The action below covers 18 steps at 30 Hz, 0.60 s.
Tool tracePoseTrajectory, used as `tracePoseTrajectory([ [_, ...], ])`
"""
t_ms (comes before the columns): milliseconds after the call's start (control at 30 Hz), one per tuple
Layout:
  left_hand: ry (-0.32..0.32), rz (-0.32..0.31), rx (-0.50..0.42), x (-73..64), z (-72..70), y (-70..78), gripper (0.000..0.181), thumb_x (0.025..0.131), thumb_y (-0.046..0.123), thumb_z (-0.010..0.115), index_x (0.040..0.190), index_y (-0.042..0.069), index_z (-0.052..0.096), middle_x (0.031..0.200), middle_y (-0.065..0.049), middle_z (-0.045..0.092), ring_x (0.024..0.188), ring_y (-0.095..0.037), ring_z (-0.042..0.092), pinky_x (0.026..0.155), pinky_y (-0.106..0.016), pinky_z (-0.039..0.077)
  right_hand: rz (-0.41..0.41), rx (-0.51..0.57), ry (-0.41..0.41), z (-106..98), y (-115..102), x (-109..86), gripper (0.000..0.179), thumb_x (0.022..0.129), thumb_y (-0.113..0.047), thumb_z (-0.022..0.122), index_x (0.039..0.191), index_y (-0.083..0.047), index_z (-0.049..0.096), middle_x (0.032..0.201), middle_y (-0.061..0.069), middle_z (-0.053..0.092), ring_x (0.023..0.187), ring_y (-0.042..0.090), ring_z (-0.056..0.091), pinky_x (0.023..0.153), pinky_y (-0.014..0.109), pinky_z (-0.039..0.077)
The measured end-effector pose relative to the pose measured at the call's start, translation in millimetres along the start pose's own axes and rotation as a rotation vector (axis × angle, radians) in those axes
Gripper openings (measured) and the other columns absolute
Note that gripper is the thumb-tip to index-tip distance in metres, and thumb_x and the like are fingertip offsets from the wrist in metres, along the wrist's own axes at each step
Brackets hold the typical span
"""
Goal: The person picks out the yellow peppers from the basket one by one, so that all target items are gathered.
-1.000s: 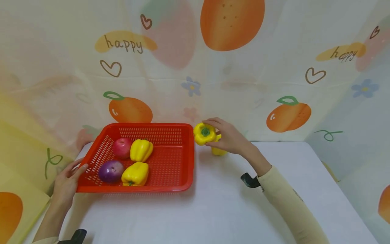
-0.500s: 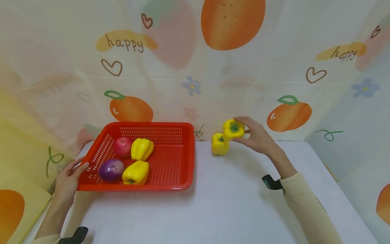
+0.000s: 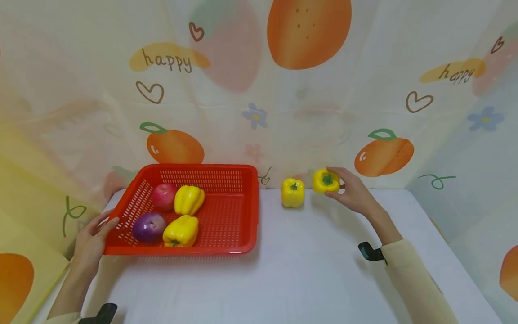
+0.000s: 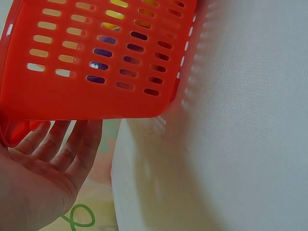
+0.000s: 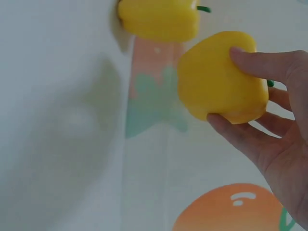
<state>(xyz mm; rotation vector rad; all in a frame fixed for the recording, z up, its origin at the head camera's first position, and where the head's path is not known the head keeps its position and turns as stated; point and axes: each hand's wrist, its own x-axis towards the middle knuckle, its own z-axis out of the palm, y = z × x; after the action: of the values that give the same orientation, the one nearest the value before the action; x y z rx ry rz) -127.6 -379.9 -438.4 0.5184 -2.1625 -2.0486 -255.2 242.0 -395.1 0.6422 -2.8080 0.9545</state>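
A red plastic basket (image 3: 252, 216) is on the left of the table, and my left hand (image 3: 87, 245) grips its left rim. From the left wrist, the fingers (image 4: 83, 147) show behind the basket wall (image 4: 86, 103). My right hand (image 3: 356, 193) holds a yellow bell pepper (image 3: 325, 181) between thumb and fingers, its green stem facing the head camera. A gap separates the held pepper (image 5: 216, 82) from a second yellow bell pepper (image 3: 293, 194), which stands upright on the table to its left.
Inside the basket's left half are two more yellow bell peppers (image 3: 189, 200), a red apple-like fruit (image 3: 163, 196) and a shiny purple round thing (image 3: 149, 227). A printed cloth (image 3: 307, 130) hangs right behind the white table (image 3: 283, 279).
My right hand has carried its pepper rightward from beside the basket, past the standing pepper, then lowered it slightly. The standing pepper came fully into view. My left hand stays on the rim.
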Motion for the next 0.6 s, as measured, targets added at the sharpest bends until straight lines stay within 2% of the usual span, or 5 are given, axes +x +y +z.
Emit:
tracePoseTrajectory([
  [400, 0.000, 0.008, 0.007, -0.4, -0.5, -0.1, 0.039, 0.097, 0.032, 0.062, 0.134, 0.026, 0.052, 0.084, 0.027, 0.063, 0.071, 0.003, 0.064, 0.059, -0.018, 0.055, 0.052, 0.053, -0.084, 23.4, 25.7, -1.2, 0.068, 0.085, -0.009, 0.076, 0.142, 0.005, 0.042, 0.144, 0.026, 0.043, 0.129, 0.043, 0.043, 0.093, 0.052, 0.050],
  [600, 0.001, 0.027, -0.009, -1.2, -0.2, -1.4, 0.036, 0.096, 0.030, 0.063, 0.131, 0.028, 0.055, 0.084, 0.026, 0.064, 0.070, 0.002, 0.065, 0.059, -0.019, 0.055, 0.125, 0.134, -0.081, 30.0, 39.7, -0.6, 0.069, 0.087, -0.020, 0.076, 0.143, 0.002, 0.043, 0.146, 0.026, 0.042, 0.129, 0.046, 0.042, 0.099, 0.057, 0.044],
])
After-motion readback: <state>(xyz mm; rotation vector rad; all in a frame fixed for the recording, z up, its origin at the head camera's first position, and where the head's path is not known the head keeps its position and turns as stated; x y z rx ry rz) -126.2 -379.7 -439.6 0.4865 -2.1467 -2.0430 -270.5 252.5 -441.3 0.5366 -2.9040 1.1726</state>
